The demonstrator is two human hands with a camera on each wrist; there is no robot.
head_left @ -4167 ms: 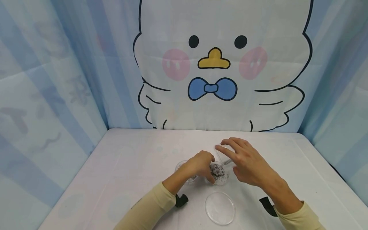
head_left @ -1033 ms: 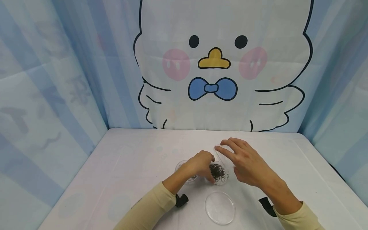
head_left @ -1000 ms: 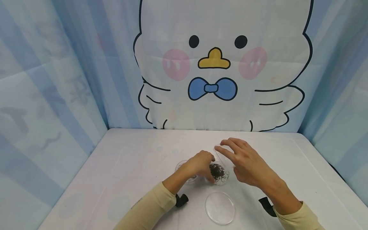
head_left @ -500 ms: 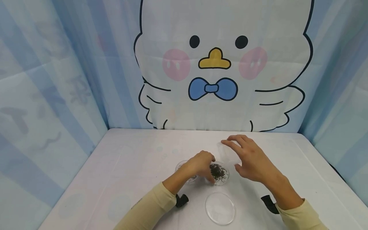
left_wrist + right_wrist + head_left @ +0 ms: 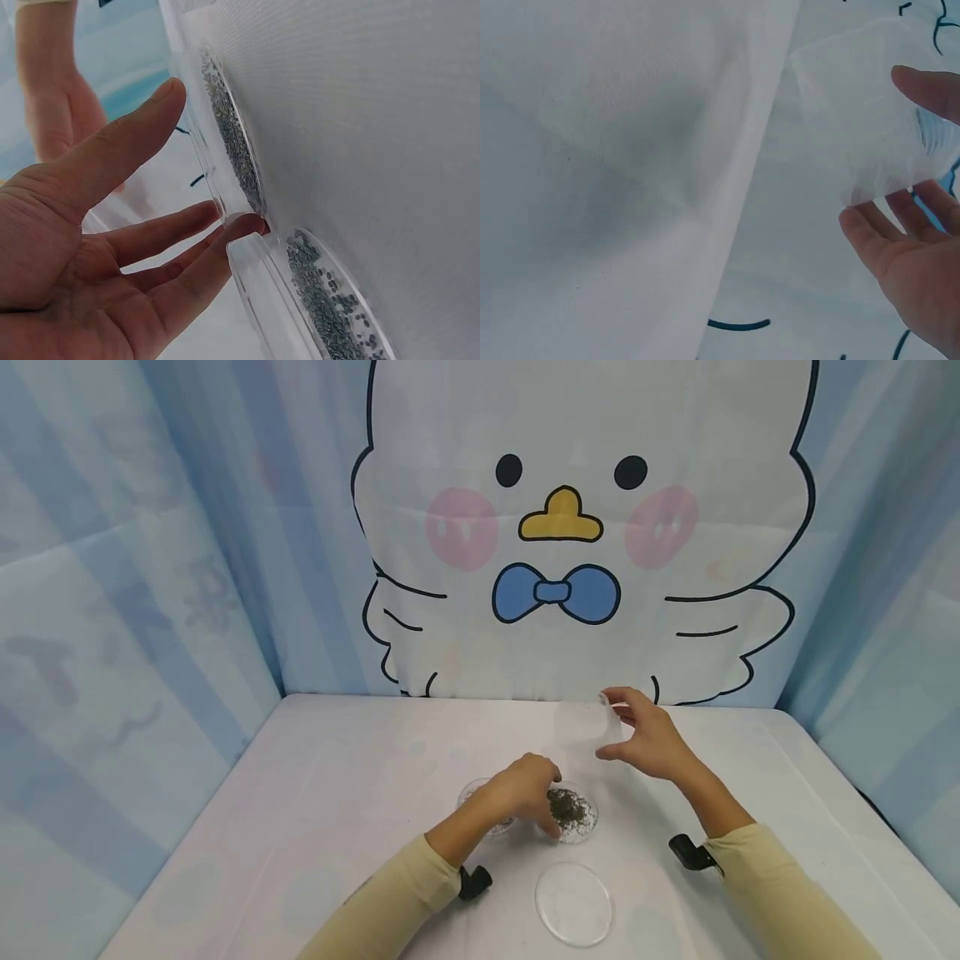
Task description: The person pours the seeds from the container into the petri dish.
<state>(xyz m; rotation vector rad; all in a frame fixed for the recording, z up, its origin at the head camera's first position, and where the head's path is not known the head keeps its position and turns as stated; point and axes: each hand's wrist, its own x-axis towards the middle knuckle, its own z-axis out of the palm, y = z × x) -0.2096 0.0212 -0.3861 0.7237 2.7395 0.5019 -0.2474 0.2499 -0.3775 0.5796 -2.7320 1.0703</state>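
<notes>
My left hand holds a clear petri dish between thumb and fingers on the table. Dark seed-like grains are heaped inside it, with paler ones scattered around. A second clear dish with similar grains stands beside it, mostly behind the left wrist in the head view. Up near the table's far edge, my right hand grips a see-through plastic box, thumb on one side and fingers on the other. The box looks free of dark grains, though its outline is faint.
A clear round lid lies flat on the white tabletop, closer to me than the dishes. Patterned curtains enclose the table at the back and both sides. Black wrist-camera mounts stick out at each wrist.
The right hand was tilting the clear box over the dish, and the dark heap there grew. The hand has since carried the box away, up and back. The left hand has stayed put.
</notes>
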